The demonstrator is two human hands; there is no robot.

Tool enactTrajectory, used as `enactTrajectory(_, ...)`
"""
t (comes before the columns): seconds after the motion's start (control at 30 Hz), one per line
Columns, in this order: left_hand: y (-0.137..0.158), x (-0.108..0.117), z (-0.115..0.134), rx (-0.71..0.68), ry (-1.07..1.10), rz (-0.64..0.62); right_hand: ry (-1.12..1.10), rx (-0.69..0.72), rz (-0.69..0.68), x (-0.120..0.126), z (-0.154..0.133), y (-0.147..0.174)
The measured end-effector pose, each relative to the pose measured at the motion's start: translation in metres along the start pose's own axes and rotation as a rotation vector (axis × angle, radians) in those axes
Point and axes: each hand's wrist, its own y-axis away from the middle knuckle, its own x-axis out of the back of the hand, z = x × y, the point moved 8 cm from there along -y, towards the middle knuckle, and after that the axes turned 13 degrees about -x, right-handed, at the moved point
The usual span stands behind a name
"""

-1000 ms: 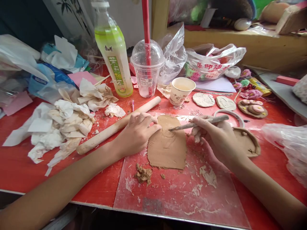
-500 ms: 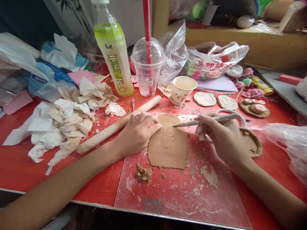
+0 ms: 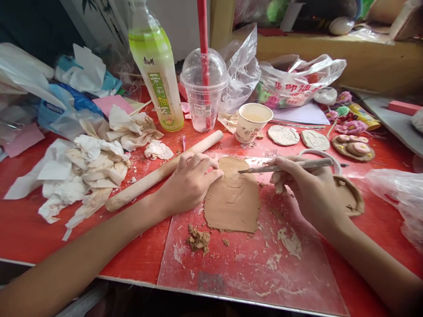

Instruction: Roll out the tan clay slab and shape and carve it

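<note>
A flat slab of brown clay [image 3: 233,202] lies on the clear sheet, with shallow marks scored in its upper part. My left hand [image 3: 191,180] rests at the slab's upper left edge, fingers bent and slightly apart, the thumb side touching the clay. In my right hand [image 3: 304,180] is a slim grey clay modelling tool [image 3: 317,163], held like a pen. Its thin tip is at the slab's upper right part; whether it touches the surface I cannot tell. The right hand's lower fingers are curled in and look smeared pale. Clay crumbs [image 3: 198,239] lie below the slab.
A wooden rolling pin [image 3: 145,185] lies beside my left hand. Behind the slab stand a paper cup [image 3: 253,125], a lidded plastic cup [image 3: 202,105] and a drink bottle [image 3: 157,83]. Crumpled tissues [image 3: 95,165] are on the left, clay discs [image 3: 283,135] on the right.
The tool and my right hand have shifted very slightly right. My left hand keeps its place on the slab, and the view has tilted a touch.
</note>
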Motion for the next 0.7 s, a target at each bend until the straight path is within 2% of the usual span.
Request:
enactTrajectory(0.07, 0.000, 0.000, 0.000, 0.000, -0.002, 0.001, -0.022, 0.015, -0.012, 0.000, -0.001, 0.000)
enactTrajectory(0.2, 0.000, -0.001, 0.000, -0.003, -0.017, -0.013, 0.019, -0.041, -0.274, -0.029, 0.004, 0.011)
enactTrajectory(0.27, 0.000, -0.002, 0.000, 0.000, -0.023, -0.027, 0.053, -0.062, -0.325, -0.037, 0.006, 0.015)
enactTrajectory(0.33, 0.000, -0.001, 0.000, 0.004, -0.025, -0.030, 0.055, -0.067, -0.256, -0.031, 0.007, 0.012)
enactTrajectory(0.43, 0.000, 0.000, 0.000, 0.004, -0.021, -0.019, 0.042, -0.038, -0.056, -0.011, 0.004, 0.004)
enactTrajectory(0.5, -0.001, 0.000, 0.000, 0.003, -0.018, -0.015, 0.041, 0.000, 0.030, -0.001, 0.001, 0.002)
enactTrajectory(0.6, -0.001, 0.001, 0.000, 0.004, -0.025, -0.013, 0.078, 0.051, -0.008, -0.006, -0.002, 0.005)
enactTrajectory(0.7, -0.001, 0.000, -0.001, 0.017, -0.042, -0.020, 0.287, 0.161, -0.111, -0.022, -0.009, 0.017)
